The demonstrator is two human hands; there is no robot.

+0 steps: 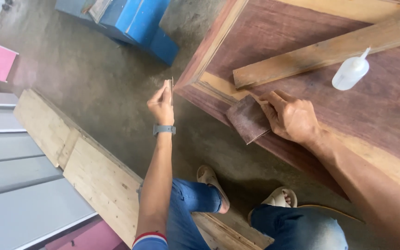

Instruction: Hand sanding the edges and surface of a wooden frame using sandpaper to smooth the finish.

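Person's left hand (162, 103) pinches thin, light, likely brittle veneer strip (171, 91) upright by its lower end, w/ right hand (290, 115) pressing flexible sandpaper sheet (247, 121) flat at reddish door panel (329, 74) edge.

A small, flat, reddish-brown rectangular piece of wood (247, 120) lies on the near left corner of the large dark-red wooden panel (348, 102), part of it jutting past the panel's edge over the floor. It rests flat, its face dull and dusty, turned at a slant to the panel's edge. Left of it, a thin pale sliver of wood (171, 91) stands upright, seen edge-on, above the concrete floor.
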